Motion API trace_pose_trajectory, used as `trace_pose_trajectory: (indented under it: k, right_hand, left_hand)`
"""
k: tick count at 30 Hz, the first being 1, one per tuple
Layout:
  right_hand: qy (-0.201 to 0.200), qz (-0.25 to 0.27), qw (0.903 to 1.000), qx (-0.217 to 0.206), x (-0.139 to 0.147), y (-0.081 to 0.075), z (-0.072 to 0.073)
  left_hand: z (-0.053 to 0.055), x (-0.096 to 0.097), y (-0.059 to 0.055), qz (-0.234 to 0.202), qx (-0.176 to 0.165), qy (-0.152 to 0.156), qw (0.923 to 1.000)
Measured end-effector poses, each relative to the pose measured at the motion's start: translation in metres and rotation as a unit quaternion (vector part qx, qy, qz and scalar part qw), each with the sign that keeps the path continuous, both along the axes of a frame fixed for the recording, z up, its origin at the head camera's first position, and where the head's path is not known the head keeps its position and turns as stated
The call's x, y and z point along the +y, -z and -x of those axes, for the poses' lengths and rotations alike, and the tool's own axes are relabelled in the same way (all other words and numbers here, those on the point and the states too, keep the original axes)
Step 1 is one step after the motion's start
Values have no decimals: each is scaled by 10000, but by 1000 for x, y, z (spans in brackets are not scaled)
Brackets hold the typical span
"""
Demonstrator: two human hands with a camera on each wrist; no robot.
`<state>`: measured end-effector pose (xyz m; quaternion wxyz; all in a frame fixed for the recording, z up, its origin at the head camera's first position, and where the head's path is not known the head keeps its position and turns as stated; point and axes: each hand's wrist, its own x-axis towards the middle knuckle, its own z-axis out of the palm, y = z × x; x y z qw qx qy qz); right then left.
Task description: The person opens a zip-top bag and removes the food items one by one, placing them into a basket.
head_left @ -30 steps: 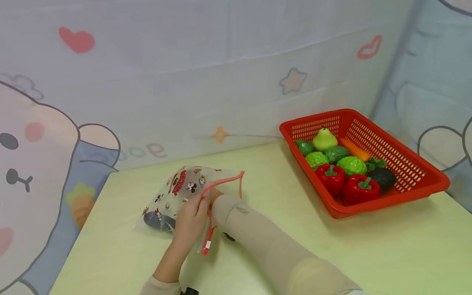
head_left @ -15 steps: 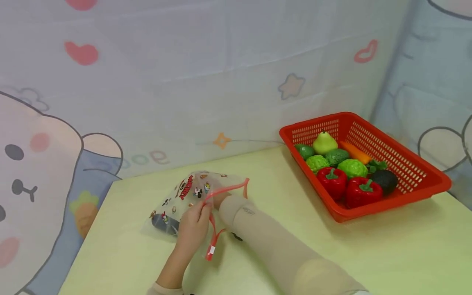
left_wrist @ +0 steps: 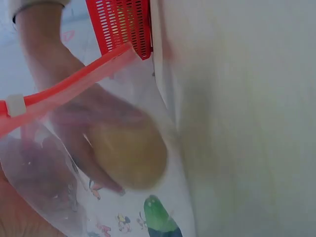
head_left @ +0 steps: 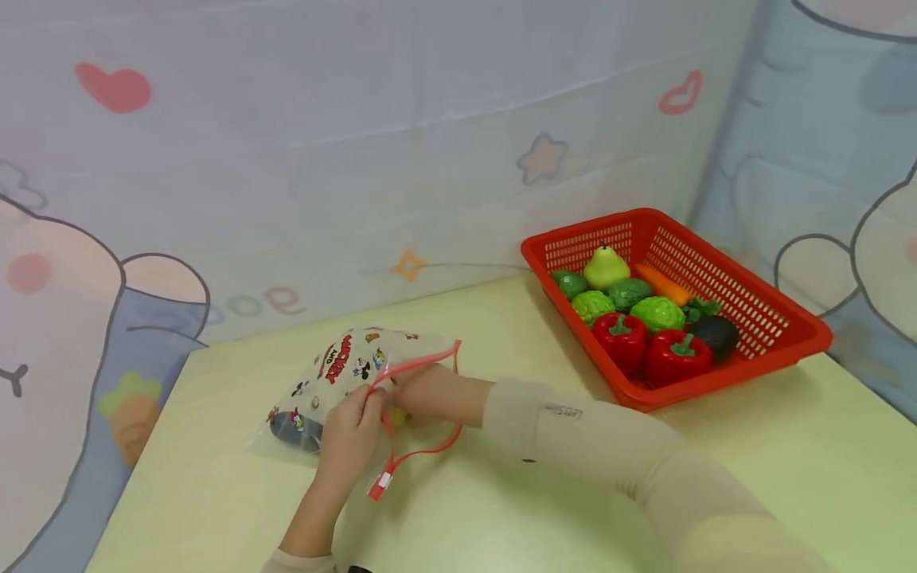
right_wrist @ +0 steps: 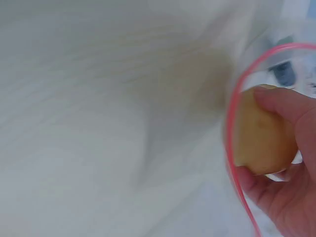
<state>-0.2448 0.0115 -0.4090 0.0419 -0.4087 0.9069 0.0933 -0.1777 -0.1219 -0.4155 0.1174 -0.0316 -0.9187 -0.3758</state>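
Observation:
My left hand (head_left: 349, 434) pinches the red zip edge of a clear cartoon-printed zip bag (head_left: 408, 350), keeping its mouth spread. My right hand (head_left: 437, 394) reaches through that mouth, fingers and thumb wrapped round a tan, rounded potato (right_wrist: 266, 138). The left wrist view has the potato behind the clear plastic, just inside the zip edge. Deeper in the bag lies a dark eggplant (head_left: 296, 430) with a green stem end (left_wrist: 157, 212). The bag's white slider (left_wrist: 16, 105) sits on the red zip.
To the right on the pale table (head_left: 501, 509) stands a red slotted basket (head_left: 759, 350). Inside it are red bell peppers (head_left: 677, 360), a pear (head_left: 605, 268), a carrot (head_left: 662, 284), a dark avocado (head_left: 716, 336) and several green items. A printed cloth backdrop (head_left: 322, 191) rises behind the table.
My right hand and forearm have swung up and drawn back toward the bag's mouth, bringing the potato into sight there. My left hand keeps its hold; the head view has shifted slightly.

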Motion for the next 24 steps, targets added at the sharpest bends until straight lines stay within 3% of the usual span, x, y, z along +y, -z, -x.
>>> trace_pose_trajectory:
  k: [2,6,10,14,18,21,24]
  right_hand:
    - [-45,31,10000,2,12,-6,-7]
    - [-243,324,9991,-138,58,-33,-31]
    - [-29,856,9954,-421,101,-66,-39]
    - [822,1396,9858,-442,148,-103,-28]
    - [1811,1718,9682,-187,207,-131,-6]
    - [2350,1828,9546,-84,251,-137,11]
    - [2784,1851,9424,-68,290,-129,26]
  left_hand:
    - [-1,0,1,8,-22,-1,10000]
    - [-2,0,2,6,-89,15,10000]
    - [-1,-2,0,0,-107,-10,9999]
    - [1,-2,-2,26,-113,-39,9999]
    - [3,0,-4,57,-149,6,9999]
    - [4,2,-3,41,-209,11,9998]
    - [3,5,-1,23,-328,51,9994]
